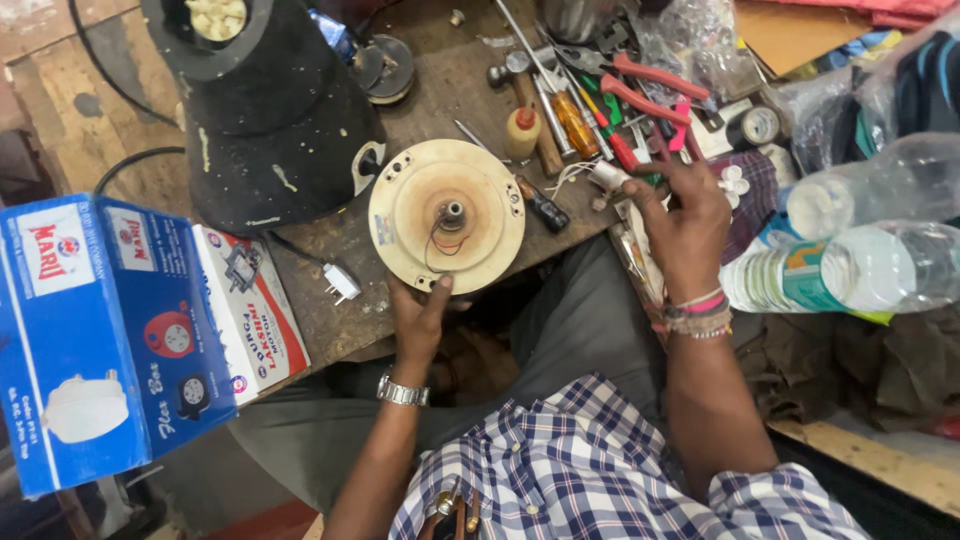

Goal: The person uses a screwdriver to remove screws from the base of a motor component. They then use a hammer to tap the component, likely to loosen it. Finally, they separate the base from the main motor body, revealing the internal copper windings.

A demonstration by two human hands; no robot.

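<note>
The left hand (420, 315) props up a round cream-coloured base plate (446, 215) at the near edge of the wooden counter (440, 80), thumb on the plate's near rim, so its grip is pinching the plate. There's a small shaft in the middle with thin wires curling off it. The right hand (685, 225) is over to the right by the tool pile, fingers curled around a small white part (606, 176) with wires. Red-handled pliers (650, 85) lie just beyond it. A black mixer body (265, 110) stands to the left, blue box (95, 340) further left, plastic bottles (850, 265) on the right.
</note>
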